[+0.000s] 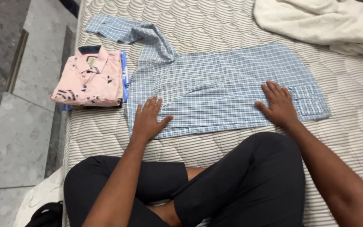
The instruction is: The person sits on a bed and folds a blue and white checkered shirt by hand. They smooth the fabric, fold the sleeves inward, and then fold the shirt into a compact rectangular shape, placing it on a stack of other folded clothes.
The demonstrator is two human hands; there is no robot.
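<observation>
Nearby, both palms press a blue checked shirt flat on the bed.

Crossed legs in black trousers (232, 180) sit nearest; beyond them the left hand (147, 120) and right hand (279, 105) lie spread wide, holding nothing, on the shirt (219, 84) across the quilted mattress (215, 21). Left lies a folded pink shirt (90, 77); far right, a white towel (324, 21).

quilted mattress (215, 19) — checked shirt (215, 88), folded shirts (90, 77), towel (316, 21)
</observation>
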